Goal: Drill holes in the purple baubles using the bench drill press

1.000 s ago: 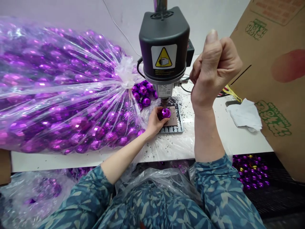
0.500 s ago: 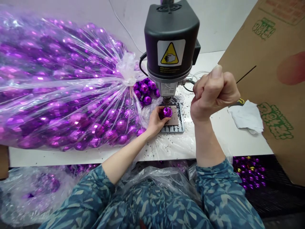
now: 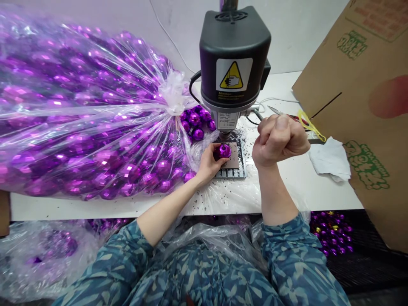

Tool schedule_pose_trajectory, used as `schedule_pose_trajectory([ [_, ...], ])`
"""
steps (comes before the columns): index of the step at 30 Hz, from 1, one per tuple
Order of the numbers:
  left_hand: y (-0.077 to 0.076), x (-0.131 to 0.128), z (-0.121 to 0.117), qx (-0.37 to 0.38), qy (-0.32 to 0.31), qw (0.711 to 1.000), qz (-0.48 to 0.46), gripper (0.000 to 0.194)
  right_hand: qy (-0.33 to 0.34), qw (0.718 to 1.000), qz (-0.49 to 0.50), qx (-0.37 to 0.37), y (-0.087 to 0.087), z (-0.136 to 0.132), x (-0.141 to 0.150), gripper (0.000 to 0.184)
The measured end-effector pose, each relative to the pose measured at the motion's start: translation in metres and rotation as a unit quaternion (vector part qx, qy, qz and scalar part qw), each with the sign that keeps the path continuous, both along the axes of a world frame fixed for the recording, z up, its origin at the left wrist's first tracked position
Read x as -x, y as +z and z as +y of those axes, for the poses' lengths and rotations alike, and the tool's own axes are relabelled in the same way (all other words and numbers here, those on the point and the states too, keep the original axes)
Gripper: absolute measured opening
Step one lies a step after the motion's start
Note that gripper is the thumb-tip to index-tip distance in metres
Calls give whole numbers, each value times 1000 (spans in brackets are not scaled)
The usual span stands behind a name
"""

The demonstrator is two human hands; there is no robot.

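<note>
My left hand [image 3: 211,162] pinches a shiny purple faceted ball [image 3: 224,150] between thumb and fingers. It holds the ball on a small board [image 3: 234,161] on the slotted metal base [image 3: 240,172], under the chuck [image 3: 225,135] of a bench drill press [image 3: 236,51]. A dark hole or spot shows on top of the ball. Right of the machine, my right hand [image 3: 280,138] is closed in a fist around the end of the drill press lever [image 3: 257,114]; most of the lever is hidden by my fingers.
A big tied clear bag [image 3: 95,127] of purple balls fills the left side. Loose purple balls [image 3: 195,120] lie behind the base. Scissors [image 3: 274,110], a yellow loop [image 3: 310,125] and a white cloth [image 3: 330,159] lie near a cardboard box [image 3: 360,106]. Below right, a black crate [image 3: 360,229] contains small balls.
My right hand has come down and slightly left, uncovering the scissors and yellow loop. My left hand keeps the ball in the same place. The view has shifted slightly.
</note>
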State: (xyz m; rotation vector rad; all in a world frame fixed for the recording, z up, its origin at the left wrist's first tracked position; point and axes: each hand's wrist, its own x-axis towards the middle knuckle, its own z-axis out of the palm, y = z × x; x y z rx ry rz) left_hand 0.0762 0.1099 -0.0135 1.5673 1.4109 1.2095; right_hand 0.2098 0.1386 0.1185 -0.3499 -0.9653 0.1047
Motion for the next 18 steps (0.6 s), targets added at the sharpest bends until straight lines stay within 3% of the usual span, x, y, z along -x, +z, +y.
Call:
schedule_pose_trajectory([
  [6,0,-1,0,-10,0,1000,-9,53,-2,999,3,-37,-14,6,-2,64],
  [9,2,-2,-1,-16,2,1000,-9,52,-3,999,-1,-47,-13,4,-1,66],
  [11,3,-3,-1,-20,5,1000,-5,52,-2,999,3,-32,-1,1,1,63],
  [14,2,-3,0,-21,4,1000,1,52,-10,999,-9,37,32,3,3,59],
  [18,0,-1,0,-26,8,1000,6,50,-8,992,-63,112,73,23,1,56],
])
